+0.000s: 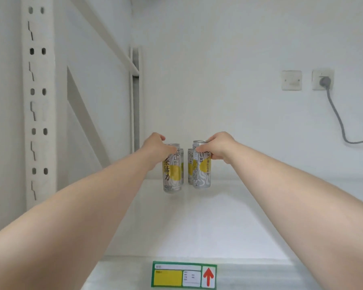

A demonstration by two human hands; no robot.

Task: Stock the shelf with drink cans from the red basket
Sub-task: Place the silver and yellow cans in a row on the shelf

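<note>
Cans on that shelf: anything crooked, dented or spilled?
Nothing much. The left hand grips the left can, the right hand the right can; both are upright, as are the rear cans. No dents or spills show, though the front labels face different ways.

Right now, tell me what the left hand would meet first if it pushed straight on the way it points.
Probably the rear can, peeking out just behind the front can the left hand grips. Depth is unclear, so it might slip past to the back wall.
</note>
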